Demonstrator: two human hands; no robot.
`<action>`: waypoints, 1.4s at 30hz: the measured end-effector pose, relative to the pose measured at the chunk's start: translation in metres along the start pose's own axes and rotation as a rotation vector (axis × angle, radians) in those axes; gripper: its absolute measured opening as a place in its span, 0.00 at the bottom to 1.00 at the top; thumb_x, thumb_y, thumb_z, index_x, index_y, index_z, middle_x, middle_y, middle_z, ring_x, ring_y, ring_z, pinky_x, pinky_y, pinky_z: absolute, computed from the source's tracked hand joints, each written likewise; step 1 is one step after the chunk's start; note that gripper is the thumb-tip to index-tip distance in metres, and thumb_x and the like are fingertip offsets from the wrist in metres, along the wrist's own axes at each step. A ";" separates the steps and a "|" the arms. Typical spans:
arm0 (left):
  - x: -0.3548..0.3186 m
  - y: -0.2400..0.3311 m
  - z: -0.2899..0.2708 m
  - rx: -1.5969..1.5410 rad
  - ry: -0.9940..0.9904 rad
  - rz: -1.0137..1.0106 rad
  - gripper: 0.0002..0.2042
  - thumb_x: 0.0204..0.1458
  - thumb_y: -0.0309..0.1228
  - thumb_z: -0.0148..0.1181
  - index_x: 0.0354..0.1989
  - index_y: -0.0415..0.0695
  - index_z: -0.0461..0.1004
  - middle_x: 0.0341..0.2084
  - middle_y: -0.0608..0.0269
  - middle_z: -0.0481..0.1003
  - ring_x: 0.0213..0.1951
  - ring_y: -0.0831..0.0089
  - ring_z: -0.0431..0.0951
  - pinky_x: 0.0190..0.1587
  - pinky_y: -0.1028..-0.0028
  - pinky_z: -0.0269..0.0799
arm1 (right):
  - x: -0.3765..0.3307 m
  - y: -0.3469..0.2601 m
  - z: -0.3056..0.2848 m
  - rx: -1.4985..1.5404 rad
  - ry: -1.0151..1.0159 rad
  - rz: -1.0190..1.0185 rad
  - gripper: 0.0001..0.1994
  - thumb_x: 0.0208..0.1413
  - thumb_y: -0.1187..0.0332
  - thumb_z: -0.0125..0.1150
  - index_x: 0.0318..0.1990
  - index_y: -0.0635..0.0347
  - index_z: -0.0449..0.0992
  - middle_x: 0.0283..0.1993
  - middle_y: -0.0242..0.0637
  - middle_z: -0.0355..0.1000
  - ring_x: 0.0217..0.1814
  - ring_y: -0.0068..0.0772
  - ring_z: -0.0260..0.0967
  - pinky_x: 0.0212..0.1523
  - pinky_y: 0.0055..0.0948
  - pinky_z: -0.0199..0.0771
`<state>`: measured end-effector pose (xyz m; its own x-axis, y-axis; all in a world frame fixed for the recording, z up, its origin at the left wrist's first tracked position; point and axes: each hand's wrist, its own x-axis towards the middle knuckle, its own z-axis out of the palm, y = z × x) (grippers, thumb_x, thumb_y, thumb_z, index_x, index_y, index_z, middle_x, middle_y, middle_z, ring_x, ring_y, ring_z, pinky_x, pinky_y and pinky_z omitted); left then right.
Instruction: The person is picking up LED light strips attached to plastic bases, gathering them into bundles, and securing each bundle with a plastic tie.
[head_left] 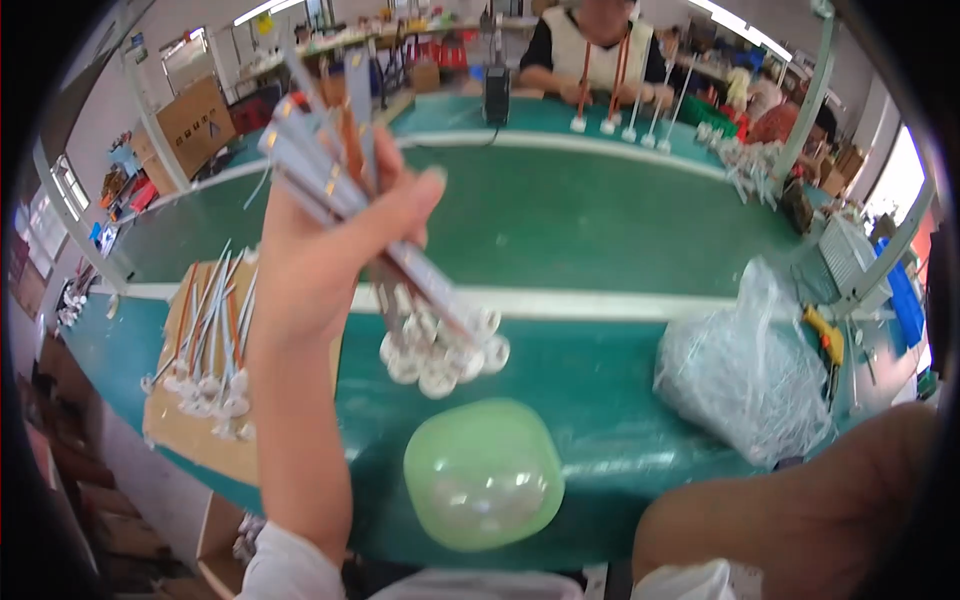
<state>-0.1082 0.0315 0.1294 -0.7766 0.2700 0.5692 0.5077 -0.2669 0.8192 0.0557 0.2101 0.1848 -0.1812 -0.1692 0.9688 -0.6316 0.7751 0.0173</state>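
My left hand [330,235] is raised over the bench, closed round a bundle of grey and brown strips [330,180] dotted with small yellow chips. White round end pieces [440,350] hang in a cluster at the bundle's lower end. Beneath them, on the near part of the green bench, lies a shiny, light green balloon [485,475]. My right arm [780,510] reaches off to the lower right; its hand runs into the dark rim, so the fingers are hidden. More strips with white ends [210,350] lie on a piece of cardboard [230,450] at left.
A clear plastic bag of thin strands [740,370] sits at right, beside a yellow-handled tool [825,335]. A white ledge [600,305] crosses before the green belt [600,220]. Across it, a person [600,60] handles similar strips. Metal posts [815,100] stand at the sides.
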 end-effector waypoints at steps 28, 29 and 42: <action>-0.003 0.009 0.003 -0.092 -0.046 0.085 0.07 0.59 0.32 0.57 0.35 0.40 0.73 0.20 0.68 0.72 0.24 0.80 0.75 0.30 0.76 0.71 | -0.064 -0.004 -0.050 0.278 0.153 0.299 0.19 0.59 0.61 0.51 0.53 0.64 0.70 0.49 0.48 0.70 0.48 0.39 0.69 0.51 0.39 0.69; -0.003 0.010 0.003 -0.060 -0.005 0.117 0.07 0.61 0.32 0.54 0.35 0.40 0.72 0.19 0.67 0.70 0.23 0.79 0.70 0.31 0.74 0.71 | -0.065 -0.003 -0.051 0.294 0.157 0.304 0.19 0.60 0.61 0.51 0.53 0.65 0.70 0.48 0.47 0.71 0.48 0.39 0.70 0.52 0.39 0.69; -0.006 0.025 0.002 0.111 0.194 0.205 0.09 0.48 0.27 0.69 0.30 0.41 0.72 0.17 0.69 0.73 0.21 0.83 0.73 0.23 0.82 0.66 | -0.016 0.037 0.068 0.481 -0.208 0.452 0.21 0.46 0.70 0.67 0.51 0.66 0.75 0.43 0.42 0.77 0.47 0.34 0.74 0.49 0.32 0.73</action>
<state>-0.0900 0.0252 0.1471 -0.7050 0.0364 0.7083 0.6906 -0.1919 0.6973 -0.0160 0.2006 0.1538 -0.6160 -0.0434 0.7865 -0.7152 0.4493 -0.5354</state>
